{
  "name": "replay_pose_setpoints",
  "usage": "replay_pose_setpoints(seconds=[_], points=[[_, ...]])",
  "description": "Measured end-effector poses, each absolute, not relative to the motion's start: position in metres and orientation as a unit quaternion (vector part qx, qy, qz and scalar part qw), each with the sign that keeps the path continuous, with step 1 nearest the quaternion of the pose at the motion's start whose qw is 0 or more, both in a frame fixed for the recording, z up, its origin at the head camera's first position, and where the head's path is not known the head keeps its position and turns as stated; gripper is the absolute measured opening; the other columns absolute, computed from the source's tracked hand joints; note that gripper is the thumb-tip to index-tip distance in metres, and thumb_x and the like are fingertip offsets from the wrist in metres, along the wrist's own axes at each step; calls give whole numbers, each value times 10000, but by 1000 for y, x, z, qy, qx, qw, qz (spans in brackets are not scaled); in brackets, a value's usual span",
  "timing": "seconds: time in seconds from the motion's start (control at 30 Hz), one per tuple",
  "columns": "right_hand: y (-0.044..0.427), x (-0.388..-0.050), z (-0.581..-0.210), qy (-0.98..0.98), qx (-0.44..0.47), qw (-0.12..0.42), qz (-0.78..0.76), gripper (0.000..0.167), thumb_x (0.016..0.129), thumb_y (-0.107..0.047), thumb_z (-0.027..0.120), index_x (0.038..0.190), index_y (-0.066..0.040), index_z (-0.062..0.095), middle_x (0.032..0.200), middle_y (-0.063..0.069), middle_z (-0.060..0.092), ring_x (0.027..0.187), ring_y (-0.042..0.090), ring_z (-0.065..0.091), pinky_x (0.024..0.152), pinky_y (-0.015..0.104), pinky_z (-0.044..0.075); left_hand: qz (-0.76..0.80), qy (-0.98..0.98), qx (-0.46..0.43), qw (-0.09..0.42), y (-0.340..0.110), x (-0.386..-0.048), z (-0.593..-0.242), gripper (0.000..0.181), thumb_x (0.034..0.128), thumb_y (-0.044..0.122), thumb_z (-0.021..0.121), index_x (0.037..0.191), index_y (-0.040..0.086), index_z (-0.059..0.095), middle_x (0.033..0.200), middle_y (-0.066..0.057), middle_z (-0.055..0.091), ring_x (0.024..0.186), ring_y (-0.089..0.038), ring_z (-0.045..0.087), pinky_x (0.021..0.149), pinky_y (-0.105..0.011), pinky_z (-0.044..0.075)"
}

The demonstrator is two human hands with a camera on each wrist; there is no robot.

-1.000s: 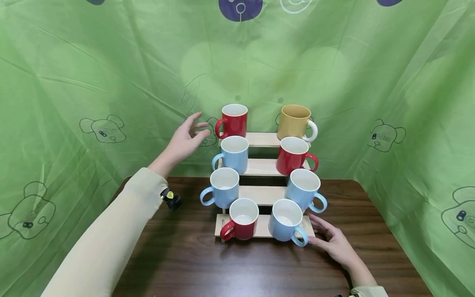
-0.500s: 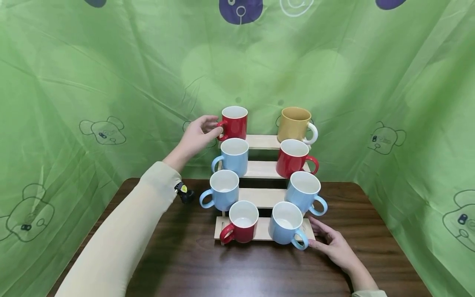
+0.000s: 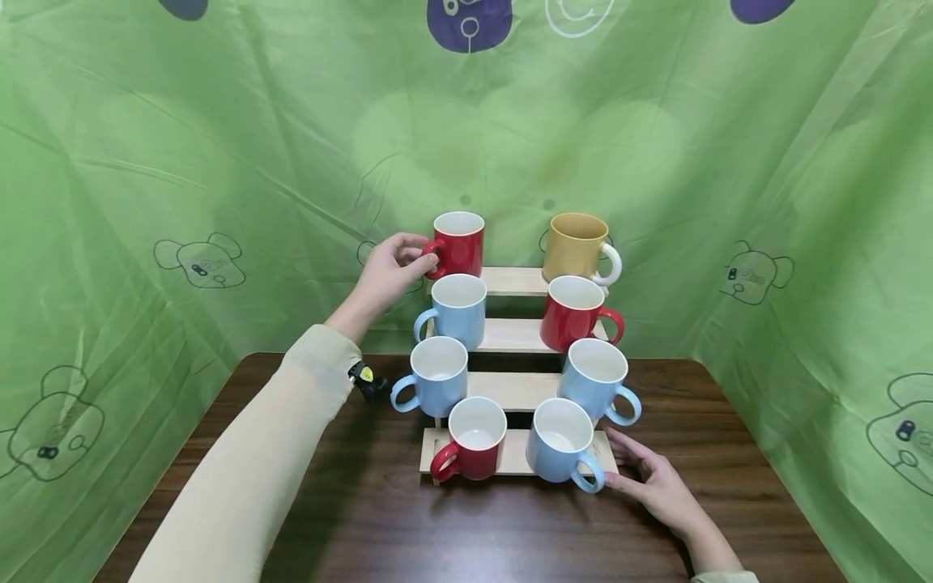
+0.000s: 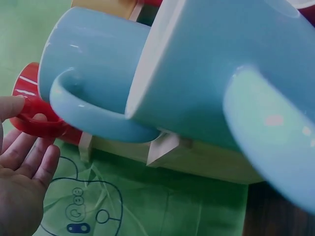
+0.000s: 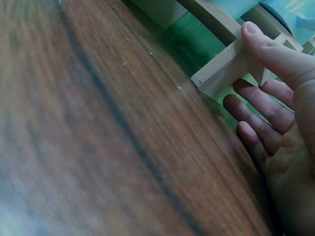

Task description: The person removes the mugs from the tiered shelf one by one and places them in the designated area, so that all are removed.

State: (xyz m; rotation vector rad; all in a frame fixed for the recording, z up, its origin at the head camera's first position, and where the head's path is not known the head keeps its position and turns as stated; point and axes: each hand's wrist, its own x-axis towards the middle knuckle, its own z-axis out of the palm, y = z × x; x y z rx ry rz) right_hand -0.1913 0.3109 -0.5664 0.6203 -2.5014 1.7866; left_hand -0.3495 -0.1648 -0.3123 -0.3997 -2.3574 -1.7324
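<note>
At the top left of a stepped wooden rack (image 3: 513, 393), my left hand (image 3: 389, 274) pinches the handle of a red mug (image 3: 466, 249). In the left wrist view, the thumb lies on that red mug's handle (image 4: 45, 130) and fingertips reach up from below. The mug stands upright on the top step. By the rack's lower right corner, my right hand (image 3: 659, 490) grips the end of the bottom step. The right wrist view has the thumb over the rack's wood (image 5: 224, 69), with fingers (image 5: 263, 105) curled beyond it; their exact contact is partly hidden.
Opposite stands a yellow mug (image 3: 576, 247) with a white handle. Lower steps carry a red mug (image 3: 568, 316) at right, another red mug (image 3: 477, 453) at front left, and several light blue mugs (image 3: 461, 312). The dark wooden table (image 3: 510, 534) meets a green curtain (image 3: 291, 121).
My left hand has moved right from beside the rack and taken hold of the top red mug's handle. My right hand keeps its place at the rack's corner.
</note>
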Motion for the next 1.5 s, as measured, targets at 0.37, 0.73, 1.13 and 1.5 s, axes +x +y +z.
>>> replay_pose_setpoints(seconds=[0.37, 0.73, 1.13, 1.5], points=[[311, -191, -566, -797, 204, 6, 569, 685, 970, 43, 788, 1583, 75, 483, 1366, 240, 707, 1169, 59, 689, 962, 165, 552, -603, -778, -140, 106, -160, -352, -314, 368, 1073, 221, 742, 1356, -5, 671, 1146, -174, 791, 1075, -267, 747, 1084, -492, 582], [309, -193, -565, -794, 212, 7, 569, 684, 971, 47, 783, 1585, 70, 483, 1337, 209, 728, 1163, 67, 695, 959, 170, 554, -593, -788, -152, 72, -164, -356, -306, 293, 1090, 193, 712, 1251, -48, 663, 1061, -193, 790, 975, -175, 740, 954, -447, 564], [306, -196, -565, -793, 216, 8, 570, 675, 974, 55, 776, 1581, 79, 482, 1334, 148, 739, 1160, 73, 695, 952, 173, 553, -600, -781, -146, 92, -160, -356, -309, 241, 1098, 140, 687, 1238, -54, 656, 1102, -235, 792, 998, -239, 781, 947, -339, 633], [304, -197, -563, -790, 225, 9, 570, 663, 981, 51, 767, 1579, 84, 481, 1332, 257, 714, 1157, 82, 691, 952, 175, 549, -615, -769, -122, 123, -157, -356, -314, 214, 1091, 105, 688, 1219, -64, 661, 1100, -248, 787, 1040, -279, 773, 1055, -404, 612]])
